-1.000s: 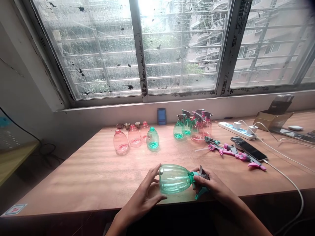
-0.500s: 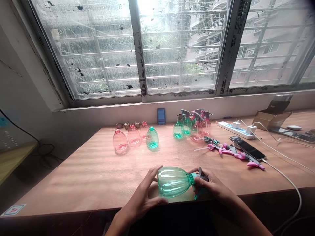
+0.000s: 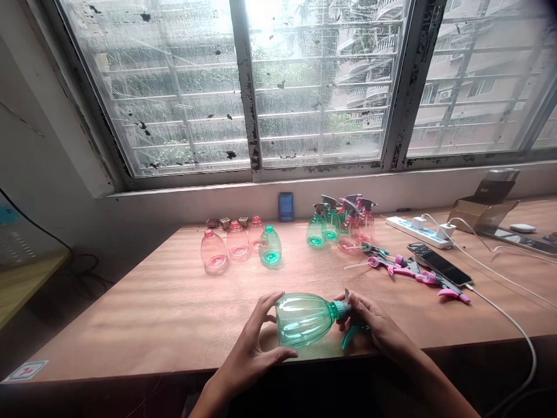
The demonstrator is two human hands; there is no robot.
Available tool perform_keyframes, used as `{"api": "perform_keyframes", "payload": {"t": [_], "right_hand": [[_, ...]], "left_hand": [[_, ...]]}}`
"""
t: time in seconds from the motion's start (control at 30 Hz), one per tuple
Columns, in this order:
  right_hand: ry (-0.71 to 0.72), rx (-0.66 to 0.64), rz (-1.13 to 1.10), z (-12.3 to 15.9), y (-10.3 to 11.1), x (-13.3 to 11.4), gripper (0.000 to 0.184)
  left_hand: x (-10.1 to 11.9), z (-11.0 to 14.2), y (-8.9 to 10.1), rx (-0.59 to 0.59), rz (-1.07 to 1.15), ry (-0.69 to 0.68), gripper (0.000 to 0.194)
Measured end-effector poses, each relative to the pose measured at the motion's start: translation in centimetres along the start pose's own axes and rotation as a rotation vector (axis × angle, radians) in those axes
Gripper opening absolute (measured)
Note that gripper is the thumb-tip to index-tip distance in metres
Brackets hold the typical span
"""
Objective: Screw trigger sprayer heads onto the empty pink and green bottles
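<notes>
A clear green spray bottle [image 3: 302, 318] lies on its side near the front edge of the wooden table [image 3: 165, 313]. My left hand [image 3: 255, 345] wraps round its base end. At the bottle's neck my right hand [image 3: 369, 325] is closed round the green and grey trigger sprayer head [image 3: 351, 331]. Both hands rest low over the table.
Several capless pink and green bottles [image 3: 239, 244] stand at the back left. Finished spray bottles [image 3: 342, 223] cluster at the back middle. Loose pink and green trigger heads [image 3: 404, 270], a phone [image 3: 439, 262], a power strip [image 3: 420, 227] with cables and a cardboard box [image 3: 483, 206] lie to the right.
The bottle has shifted slightly left and tilted a little. The trigger head has turned in my right hand, its lever now pointing down.
</notes>
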State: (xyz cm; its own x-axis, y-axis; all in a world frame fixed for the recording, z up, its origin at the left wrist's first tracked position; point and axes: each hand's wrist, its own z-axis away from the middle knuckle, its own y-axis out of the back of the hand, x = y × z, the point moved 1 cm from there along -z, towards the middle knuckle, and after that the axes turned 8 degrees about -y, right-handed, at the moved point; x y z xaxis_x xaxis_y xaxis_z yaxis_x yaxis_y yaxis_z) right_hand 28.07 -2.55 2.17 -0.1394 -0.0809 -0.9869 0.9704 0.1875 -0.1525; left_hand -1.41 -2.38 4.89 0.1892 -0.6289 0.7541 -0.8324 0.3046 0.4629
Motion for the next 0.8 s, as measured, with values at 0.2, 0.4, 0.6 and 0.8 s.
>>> {"api": "perform_keyframes", "payload": {"t": [0.2, 0.4, 0.6, 0.8], "right_hand": [[-0.009, 0.010, -0.094, -0.2, -0.3, 0.3, 0.047], [-0.009, 0.129, -0.116, -0.8, -0.8, -0.3, 0.044], [0.027, 0.115, -0.080, -0.2, 0.1, 0.1, 0.035], [0.222, 0.169, 0.178, 0.7, 1.6, -3.6, 0.033]], "left_hand": [[-0.3, 0.0, -0.3, -0.044, -0.152, -0.090, 0.087], [-0.7, 0.0, -1.1, -0.024, -0.295, -0.158, 0.083], [-0.2, -0.2, -1.5, -0.061, -0.375, -0.119, 0.096], [0.1, 0.0, -1.6, -0.123, -0.508, -0.100, 0.102]]}}
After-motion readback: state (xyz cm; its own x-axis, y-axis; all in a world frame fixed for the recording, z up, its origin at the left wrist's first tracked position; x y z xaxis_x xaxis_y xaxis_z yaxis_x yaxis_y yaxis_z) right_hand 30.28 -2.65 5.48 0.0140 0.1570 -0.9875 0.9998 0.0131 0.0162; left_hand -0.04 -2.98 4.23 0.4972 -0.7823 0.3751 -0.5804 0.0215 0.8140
